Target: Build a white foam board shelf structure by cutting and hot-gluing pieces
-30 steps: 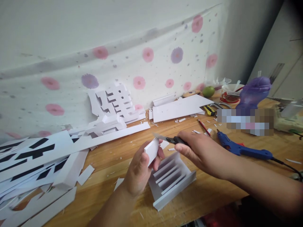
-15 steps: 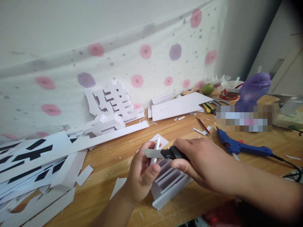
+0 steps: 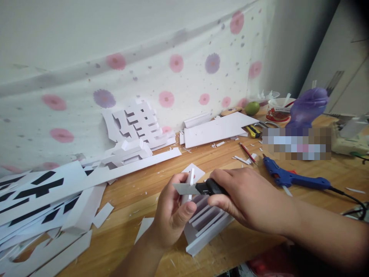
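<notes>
My left hand [image 3: 170, 215] grips a small white foam-board strip [image 3: 191, 177] between thumb and fingers, holding it up on edge. In my right hand [image 3: 245, 196] is a black-handled utility knife [image 3: 211, 187]. Its blade points left and crosses the strip's edge; whether it cuts in cannot be told. Below both hands a white slatted board piece [image 3: 207, 234] lies on the wooden table [image 3: 123, 227], partly hidden by them. A small white offcut [image 3: 195, 171] lies just behind the strip, and another white piece [image 3: 143, 227] is beside my left wrist.
A blue glue gun [image 3: 294, 179] with a cord lies to the right, near a red pencil [image 3: 247, 153]. White board letters [image 3: 135, 119] lean at the wall. Printed sheets [image 3: 37, 184] pile up at left. A yellow cutter [image 3: 253, 131] and purple bottle [image 3: 307, 107] stand farther back.
The strip has turned slightly in my left hand, with more of its face showing below the blade. The knife has hardly moved.
</notes>
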A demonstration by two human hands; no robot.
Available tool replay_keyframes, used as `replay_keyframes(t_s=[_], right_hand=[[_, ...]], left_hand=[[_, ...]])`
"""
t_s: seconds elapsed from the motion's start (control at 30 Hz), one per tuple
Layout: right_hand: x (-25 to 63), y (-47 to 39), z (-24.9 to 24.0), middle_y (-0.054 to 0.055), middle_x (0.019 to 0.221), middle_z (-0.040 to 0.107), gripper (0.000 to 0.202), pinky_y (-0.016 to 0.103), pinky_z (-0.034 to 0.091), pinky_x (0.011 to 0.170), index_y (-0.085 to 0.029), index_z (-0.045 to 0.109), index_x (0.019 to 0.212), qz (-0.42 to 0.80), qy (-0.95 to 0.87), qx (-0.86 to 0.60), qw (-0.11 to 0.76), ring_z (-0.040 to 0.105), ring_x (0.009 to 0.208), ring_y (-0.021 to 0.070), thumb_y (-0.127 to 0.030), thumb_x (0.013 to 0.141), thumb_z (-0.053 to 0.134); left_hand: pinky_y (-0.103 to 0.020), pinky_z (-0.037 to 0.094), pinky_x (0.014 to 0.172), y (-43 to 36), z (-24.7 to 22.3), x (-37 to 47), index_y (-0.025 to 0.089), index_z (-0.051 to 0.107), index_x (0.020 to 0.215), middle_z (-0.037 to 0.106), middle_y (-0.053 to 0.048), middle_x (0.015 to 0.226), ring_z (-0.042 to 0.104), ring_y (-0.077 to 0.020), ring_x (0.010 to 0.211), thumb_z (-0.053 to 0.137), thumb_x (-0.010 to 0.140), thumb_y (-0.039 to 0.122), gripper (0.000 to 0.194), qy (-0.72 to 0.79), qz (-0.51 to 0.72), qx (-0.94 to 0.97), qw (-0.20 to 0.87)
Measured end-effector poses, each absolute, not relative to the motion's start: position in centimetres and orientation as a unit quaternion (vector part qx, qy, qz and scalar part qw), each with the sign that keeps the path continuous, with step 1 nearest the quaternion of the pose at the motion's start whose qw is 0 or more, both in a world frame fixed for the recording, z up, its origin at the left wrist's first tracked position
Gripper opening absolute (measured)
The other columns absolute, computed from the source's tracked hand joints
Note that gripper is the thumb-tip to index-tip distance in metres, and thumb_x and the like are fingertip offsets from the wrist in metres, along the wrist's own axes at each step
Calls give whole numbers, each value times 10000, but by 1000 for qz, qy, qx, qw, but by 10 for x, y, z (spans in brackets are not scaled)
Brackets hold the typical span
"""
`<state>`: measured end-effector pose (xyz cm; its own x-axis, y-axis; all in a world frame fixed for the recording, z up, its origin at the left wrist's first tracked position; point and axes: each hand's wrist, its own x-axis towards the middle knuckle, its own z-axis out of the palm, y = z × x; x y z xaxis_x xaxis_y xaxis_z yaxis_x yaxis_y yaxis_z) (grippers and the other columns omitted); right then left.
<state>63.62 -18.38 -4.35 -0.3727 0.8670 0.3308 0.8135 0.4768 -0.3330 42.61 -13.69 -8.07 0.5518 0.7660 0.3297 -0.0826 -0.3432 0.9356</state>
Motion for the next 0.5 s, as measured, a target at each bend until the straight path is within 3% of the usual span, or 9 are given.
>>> replay_keyframes(t_s=[0.13,0.5], right_hand=[[637,-181,-44,66,691,622,626,289,254,524,-198,485,830,50,-826,-508,240,552,558,213,-682,941,103],[640,-167,-51,105,744,654,704,300,293,546,-174,519,865,39,-819,-524,232,609,632,247,-705,923,61]], left_hand=[[-263,462,793,-138,-81,425,265,552,1197,569,-32,1027,528,-158,876,606,850,548,451,234,413,720,506],[-237,404,661,-137,-78,428,236,571,1138,521,-10,891,432,-116,706,566,850,604,467,239,417,751,452]])
